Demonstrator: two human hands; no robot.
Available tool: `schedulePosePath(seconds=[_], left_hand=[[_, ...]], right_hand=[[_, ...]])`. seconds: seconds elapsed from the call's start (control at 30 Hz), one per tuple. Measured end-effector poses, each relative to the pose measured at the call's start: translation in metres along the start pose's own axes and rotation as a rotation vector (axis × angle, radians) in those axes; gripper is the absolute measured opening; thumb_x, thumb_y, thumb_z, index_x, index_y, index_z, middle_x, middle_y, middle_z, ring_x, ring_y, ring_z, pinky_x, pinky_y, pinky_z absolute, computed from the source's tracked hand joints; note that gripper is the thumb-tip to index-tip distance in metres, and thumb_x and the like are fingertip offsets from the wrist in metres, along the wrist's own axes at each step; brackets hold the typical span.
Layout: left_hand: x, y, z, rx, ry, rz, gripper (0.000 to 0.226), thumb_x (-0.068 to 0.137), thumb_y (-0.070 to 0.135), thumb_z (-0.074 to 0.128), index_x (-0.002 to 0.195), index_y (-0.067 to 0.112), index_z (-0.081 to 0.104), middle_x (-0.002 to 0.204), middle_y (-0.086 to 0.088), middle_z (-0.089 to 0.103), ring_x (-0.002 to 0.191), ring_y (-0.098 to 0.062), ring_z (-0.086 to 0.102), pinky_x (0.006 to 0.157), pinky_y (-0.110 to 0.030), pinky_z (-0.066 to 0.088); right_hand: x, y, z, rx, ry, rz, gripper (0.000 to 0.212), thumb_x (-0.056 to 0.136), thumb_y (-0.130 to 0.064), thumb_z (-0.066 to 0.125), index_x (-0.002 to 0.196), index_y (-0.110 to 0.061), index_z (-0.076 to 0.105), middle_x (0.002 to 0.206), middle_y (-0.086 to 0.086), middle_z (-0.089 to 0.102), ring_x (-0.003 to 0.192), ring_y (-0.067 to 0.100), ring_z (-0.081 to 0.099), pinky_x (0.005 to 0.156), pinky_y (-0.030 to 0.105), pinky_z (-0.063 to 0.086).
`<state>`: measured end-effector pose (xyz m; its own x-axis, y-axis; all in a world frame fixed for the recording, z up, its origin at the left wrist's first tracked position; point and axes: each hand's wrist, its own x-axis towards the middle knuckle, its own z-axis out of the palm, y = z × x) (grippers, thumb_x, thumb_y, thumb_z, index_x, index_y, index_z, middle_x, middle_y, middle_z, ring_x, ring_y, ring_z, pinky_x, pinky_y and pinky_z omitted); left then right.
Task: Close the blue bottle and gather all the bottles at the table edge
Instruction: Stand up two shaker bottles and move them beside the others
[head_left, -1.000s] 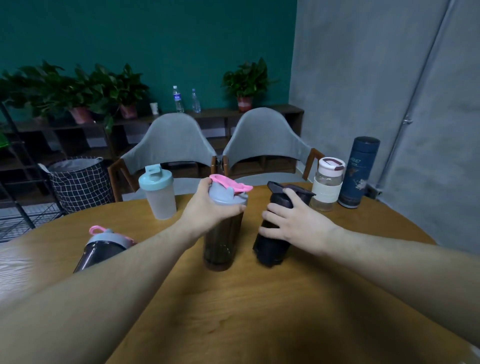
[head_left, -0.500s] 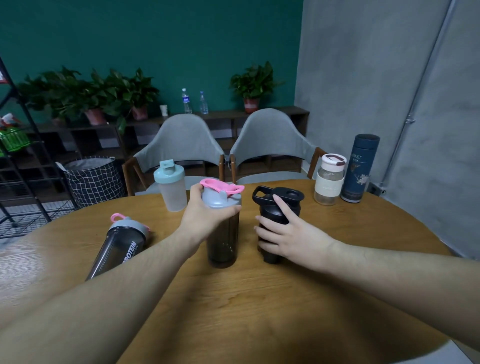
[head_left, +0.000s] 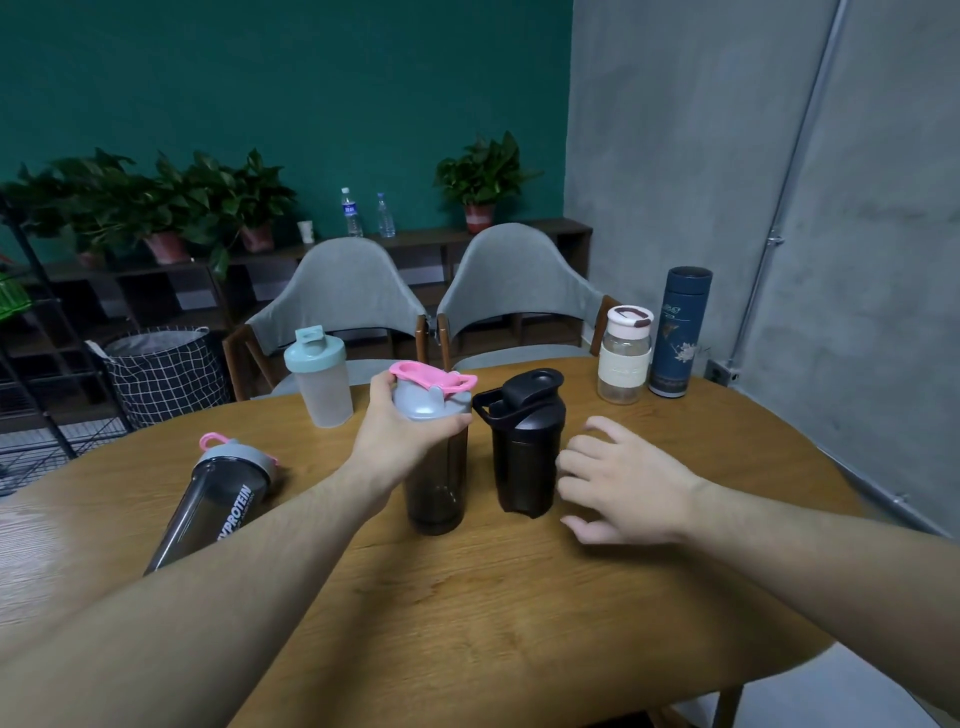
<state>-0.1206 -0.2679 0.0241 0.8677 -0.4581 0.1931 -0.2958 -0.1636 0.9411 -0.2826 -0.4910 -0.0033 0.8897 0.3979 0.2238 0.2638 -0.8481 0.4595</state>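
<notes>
My left hand (head_left: 402, 439) grips the grey lid of a dark shaker with a pink flip cap (head_left: 435, 467), which stands upright mid-table. Right beside it stands a black shaker (head_left: 525, 452), upright, its cap flipped up. My right hand (head_left: 621, 480) is just right of the black shaker, fingers spread, holding nothing. A second dark shaker with pink loop (head_left: 218, 501) lies on its side at the left. A frosted shaker with a light-blue lid (head_left: 319, 379) stands at the far edge. A clear bottle with a white cap (head_left: 623, 356) and a dark blue flask (head_left: 680, 332) stand far right.
The round wooden table (head_left: 467, 623) curves away on the near right. Two grey chairs (head_left: 343, 296) stand behind the far edge. A checked basket (head_left: 163, 371) and a black wire rack are on the floor at the left. A grey wall lies to the right.
My right hand has let go of the black shaker and drawn back to its right. The black shaker now stands upright instead of tilted. My left hand still holds the pink-capped shaker.
</notes>
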Motion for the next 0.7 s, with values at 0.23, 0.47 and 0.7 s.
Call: schedulePosePath(seconds=[0.23, 0.47, 0.7], left_hand=[[0.001, 0.000, 0.007, -0.020, -0.003, -0.019, 0.099, 0.072, 0.024, 0.090, 0.149, 0.019, 0.028, 0.131, 0.001, 0.048, 0.115, -0.013, 0.051, 0.076, -0.017, 0.045], [0.005, 0.004, 0.019, -0.025, -0.038, -0.027, 0.100, 0.072, 0.026, 0.091, 0.149, 0.021, 0.028, 0.127, 0.003, 0.051, 0.110, -0.010, 0.054, 0.086, -0.024, 0.049], [0.021, 0.024, 0.054, -0.033, -0.074, 0.017, 0.102, 0.071, 0.025, 0.091, 0.151, 0.022, 0.027, 0.131, 0.003, 0.050, 0.112, -0.009, 0.054, 0.087, -0.022, 0.048]], right_hand=[[0.020, -0.003, 0.009, 0.673, -0.331, 0.798, 0.120, 0.061, -0.091, 0.059, 0.156, -0.025, 0.029, 0.155, 0.003, 0.047, 0.138, 0.024, 0.045, 0.113, 0.050, 0.037], [0.047, 0.000, 0.026, 1.343, 0.042, 0.944, 0.091, 0.070, -0.043, 0.090, 0.144, -0.023, 0.042, 0.130, -0.008, 0.060, 0.128, 0.013, 0.054, 0.083, 0.013, 0.039], [0.025, 0.036, 0.027, 1.309, 0.222, 1.005, 0.083, 0.068, -0.041, 0.091, 0.137, -0.022, 0.050, 0.126, -0.010, 0.061, 0.116, 0.008, 0.055, 0.089, 0.022, 0.042]])
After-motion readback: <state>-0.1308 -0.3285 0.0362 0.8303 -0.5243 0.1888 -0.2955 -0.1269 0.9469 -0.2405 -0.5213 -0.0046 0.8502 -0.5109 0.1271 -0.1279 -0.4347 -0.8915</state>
